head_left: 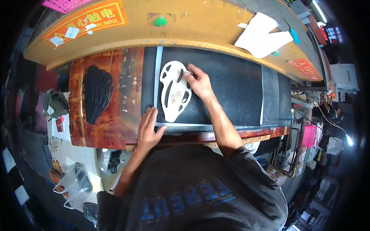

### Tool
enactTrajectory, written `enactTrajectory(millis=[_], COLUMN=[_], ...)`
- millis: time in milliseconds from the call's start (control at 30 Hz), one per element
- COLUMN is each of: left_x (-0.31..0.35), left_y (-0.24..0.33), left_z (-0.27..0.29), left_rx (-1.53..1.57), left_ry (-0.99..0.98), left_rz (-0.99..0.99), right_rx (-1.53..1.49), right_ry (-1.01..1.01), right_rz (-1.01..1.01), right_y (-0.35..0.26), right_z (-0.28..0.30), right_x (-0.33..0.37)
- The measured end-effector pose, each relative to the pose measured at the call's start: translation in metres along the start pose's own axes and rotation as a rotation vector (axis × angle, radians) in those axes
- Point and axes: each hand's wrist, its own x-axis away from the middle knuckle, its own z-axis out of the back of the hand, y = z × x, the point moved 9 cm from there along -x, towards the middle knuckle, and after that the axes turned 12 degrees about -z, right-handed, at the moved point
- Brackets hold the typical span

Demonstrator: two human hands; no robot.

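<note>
A pale, shoe-upper-shaped cutting die (176, 94) with several curved openings lies on a black sheet (231, 92). My right hand (199, 82) holds the die's upper right edge, thumb and fingers bent at its rim. Nearer to me, my left hand (148, 129) rests flat with its fingers stretched out, by the lower left corner of the black sheet. A light strip (158, 73) runs along the sheet's left edge, beside the die.
The yellow beam (185, 32) of a press crosses above the far side of the worktable. A pile of black cut pieces (97, 93) sits on the worn reddish-brown board (129, 96) to the left. White paper (262, 36) hangs on the beam at right.
</note>
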Motion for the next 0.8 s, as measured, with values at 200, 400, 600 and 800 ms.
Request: enactTrajectory(millis=[200,400,600,800], left_x=[0.045,0.006,-0.049,-0.069], left_y=[-0.006,-0.022,-0.031,-0.034], left_z=[0.012,-0.001,0.005,0.015], left_rx=[-0.088,-0.347,-0.425,-0.382], left_ry=[0.019,0.065,0.101,0.257], left_rz=[-0.081,-0.067,-0.096,-0.121], right_rx=[-0.079,-0.093,-0.111,0.368], right_ry=[0.166,0.091,-0.006,0.021], right_rz=[0.014,0.011,-0.052,0.079], right_y=[0.035,0.031,0.015,-0.031], right_z=[0.065,0.078,0.064,0.021], right_x=[0.014,-0.008,-0.025,-0.008])
